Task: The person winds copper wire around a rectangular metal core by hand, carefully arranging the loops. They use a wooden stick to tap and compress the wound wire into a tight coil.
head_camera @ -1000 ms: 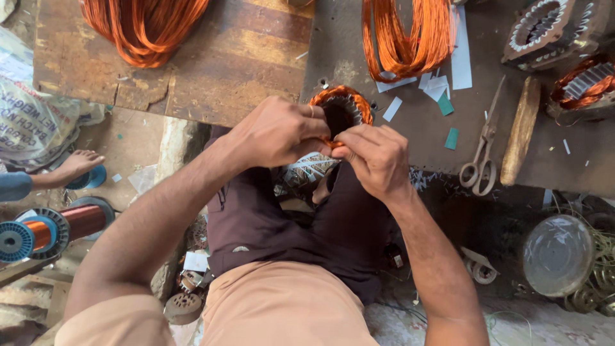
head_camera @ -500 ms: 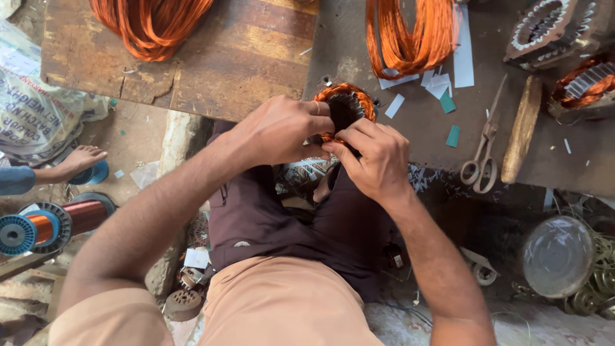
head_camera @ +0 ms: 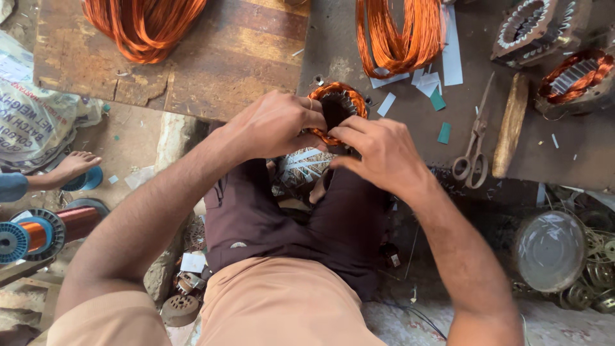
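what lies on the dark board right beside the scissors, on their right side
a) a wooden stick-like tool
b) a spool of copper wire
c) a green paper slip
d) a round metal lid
a: the scissors lie next to a long brown wooden tool on their right, while both hands, left hand and right hand, work on the copper-wound stator.

Two hanks of copper wire (head_camera: 144, 25) (head_camera: 400, 35) lie on the wooden surface (head_camera: 211, 70), with scissors (head_camera: 473, 150) beside a wooden stick (head_camera: 510, 125); two other stators (head_camera: 532, 25) (head_camera: 573, 80) sit far right, a wire spool (head_camera: 29, 234) lower left, a round glass lid (head_camera: 549, 250) lower right
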